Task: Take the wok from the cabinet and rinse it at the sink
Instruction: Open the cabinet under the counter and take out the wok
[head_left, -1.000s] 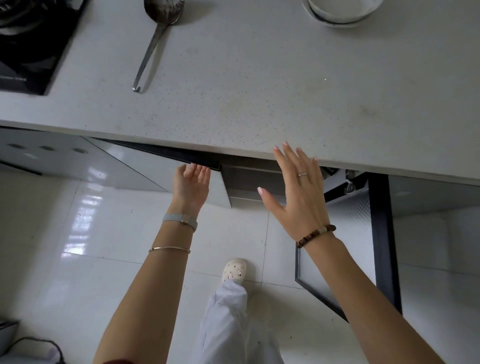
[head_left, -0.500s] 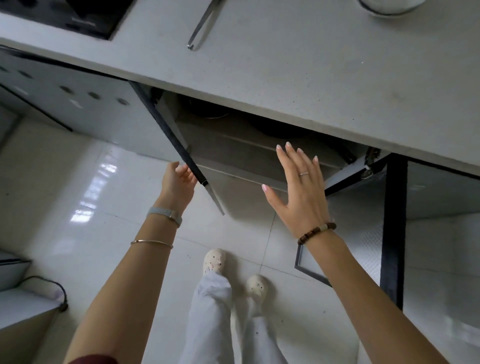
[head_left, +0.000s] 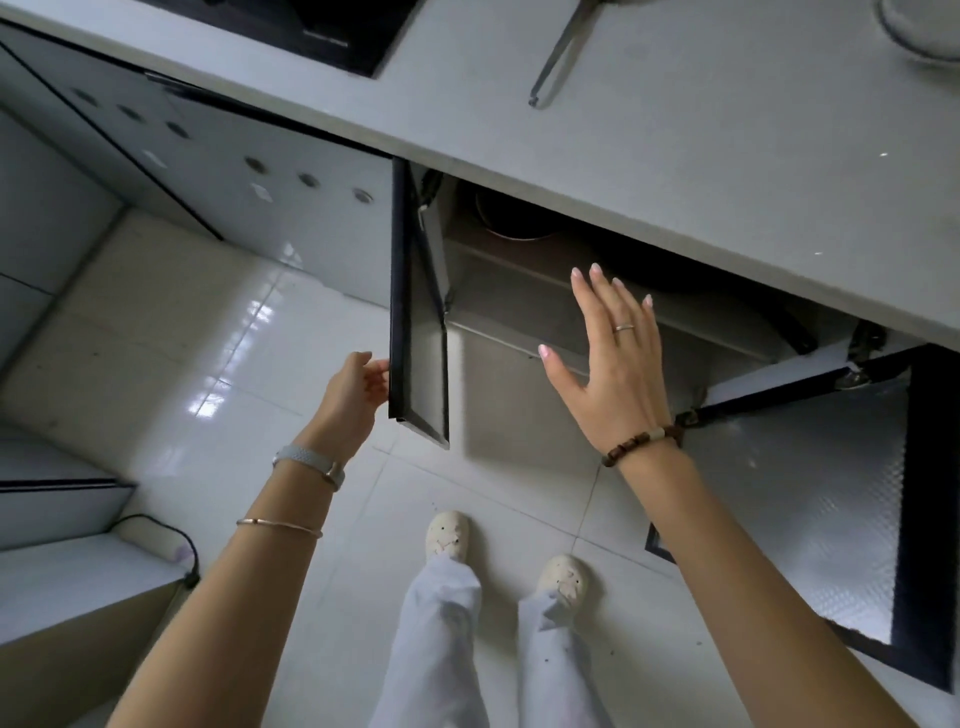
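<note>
Under the counter the cabinet (head_left: 519, 332) stands open. On its shelf sits a dark round pan (head_left: 511, 221), mostly hidden by the countertop. A second, larger dark pan (head_left: 727, 299) lies further right, and I cannot tell which one is the wok. My left hand (head_left: 353, 400) curls its fingers on the lower edge of the left cabinet door (head_left: 418, 364), which is swung out. My right hand (head_left: 613, 374) hovers flat with fingers spread in front of the opening, touching nothing.
The right cabinet door (head_left: 810, 493) hangs wide open at my right. On the grey countertop (head_left: 675, 156) lie a metal ladle handle (head_left: 558, 57), a black cooktop (head_left: 322, 26) and a white bowl (head_left: 924, 31). My feet (head_left: 447, 535) stand on white floor tiles.
The left door has swung from nearly closed to fully outward with my left hand on its edge. The cabinet interior and the pans have come into sight. My right hand stays spread.
</note>
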